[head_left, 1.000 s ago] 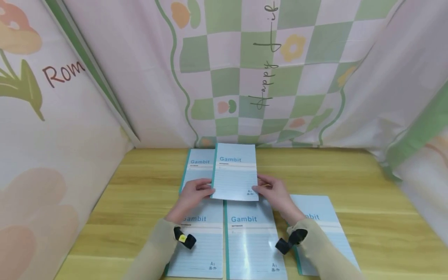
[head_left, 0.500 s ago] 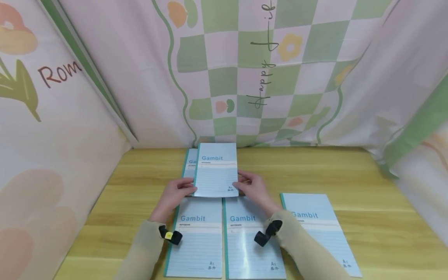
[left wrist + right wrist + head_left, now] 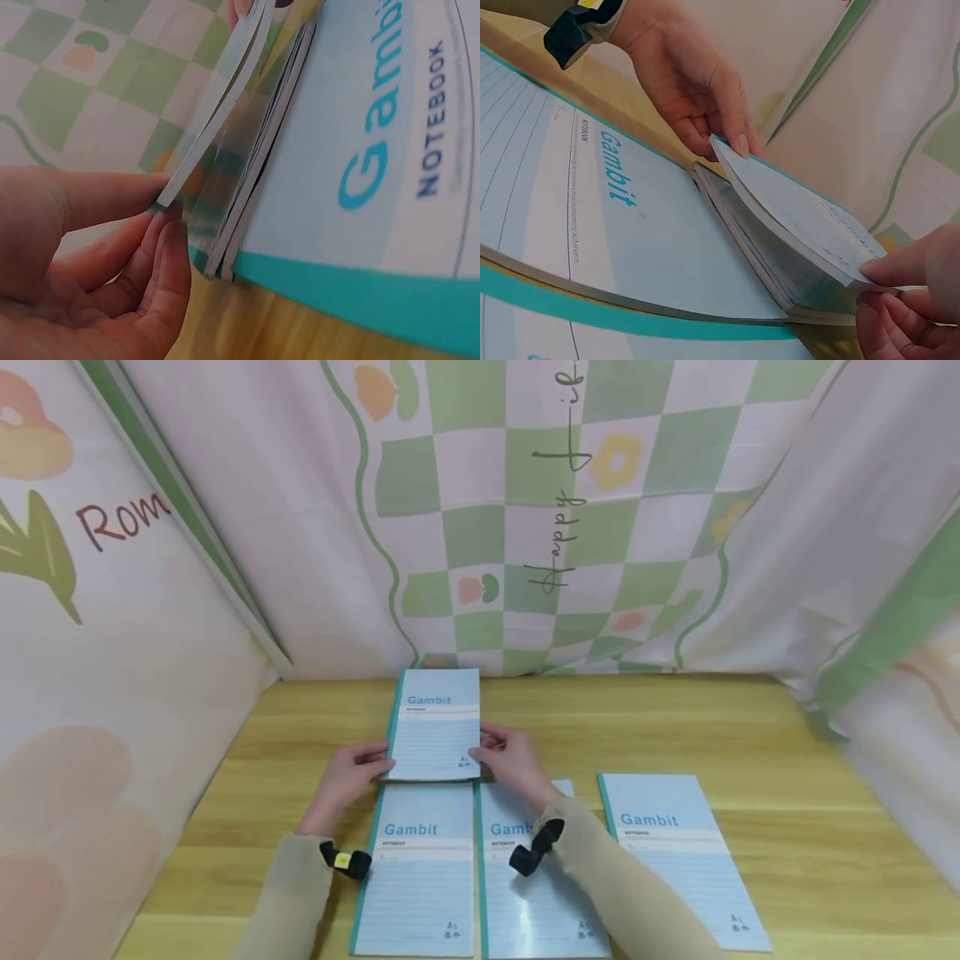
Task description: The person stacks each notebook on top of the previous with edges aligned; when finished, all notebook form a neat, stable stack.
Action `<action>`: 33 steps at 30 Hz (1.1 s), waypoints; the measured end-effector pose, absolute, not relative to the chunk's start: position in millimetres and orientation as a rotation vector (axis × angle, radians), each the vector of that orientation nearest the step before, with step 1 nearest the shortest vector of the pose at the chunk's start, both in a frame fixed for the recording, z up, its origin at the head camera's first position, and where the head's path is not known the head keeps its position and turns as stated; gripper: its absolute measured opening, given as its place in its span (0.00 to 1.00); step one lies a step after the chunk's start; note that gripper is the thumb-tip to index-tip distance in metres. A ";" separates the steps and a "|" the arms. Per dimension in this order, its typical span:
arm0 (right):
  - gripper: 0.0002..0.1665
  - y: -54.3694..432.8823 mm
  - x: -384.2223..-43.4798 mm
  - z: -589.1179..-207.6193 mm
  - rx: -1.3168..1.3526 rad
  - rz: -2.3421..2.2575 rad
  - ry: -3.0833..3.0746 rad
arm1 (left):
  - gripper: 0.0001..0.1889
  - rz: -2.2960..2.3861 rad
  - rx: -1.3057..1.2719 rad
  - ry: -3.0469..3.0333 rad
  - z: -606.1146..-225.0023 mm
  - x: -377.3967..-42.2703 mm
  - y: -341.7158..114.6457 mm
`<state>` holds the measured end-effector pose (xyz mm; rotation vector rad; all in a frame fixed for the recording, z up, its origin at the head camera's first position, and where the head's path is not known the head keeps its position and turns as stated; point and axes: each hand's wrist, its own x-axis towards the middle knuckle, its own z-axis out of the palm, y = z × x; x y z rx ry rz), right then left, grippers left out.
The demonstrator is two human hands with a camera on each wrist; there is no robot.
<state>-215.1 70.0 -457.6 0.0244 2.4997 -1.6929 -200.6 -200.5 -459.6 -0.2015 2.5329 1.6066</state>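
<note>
Between my two hands a light-blue "Gambit" notebook [image 3: 435, 735] with a teal spine is held by its near corners. My left hand [image 3: 348, 777] pinches the spine side with thumb and fingers; my right hand [image 3: 517, 764] pinches the opposite edge. In the right wrist view the held notebook [image 3: 795, 206] is raised at its near edge over another notebook [image 3: 739, 225], whose glossy cover shows in the gap. From the head view that lower one is almost wholly hidden. Whether the far edges touch cannot be seen.
Nearer me lie a left notebook [image 3: 420, 893], a middle notebook [image 3: 525, 902] partly under my right forearm, and a right notebook [image 3: 682, 860] set apart. The wooden table [image 3: 675, 727] ends at a patterned curtain [image 3: 540, 527] behind and a cloth wall [image 3: 112, 693] at left.
Both hands have carried the notebook leftward from beside the back-left notebook to over it, covering it in the head view. The front notebooks lie where they were; the head view has shifted slightly.
</note>
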 end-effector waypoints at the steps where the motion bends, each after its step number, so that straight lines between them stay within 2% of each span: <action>1: 0.31 67.8 -215.4 -457.4 0.027 -1.693 2.496 | 0.23 1.607 -0.204 2.537 -460.5 -201.1 -202.1; 33: 0.32 54.7 -227.6 -465.4 -0.006 -1.648 2.455 | 0.23 1.543 -0.311 2.554 -468.6 -214.1 -211.5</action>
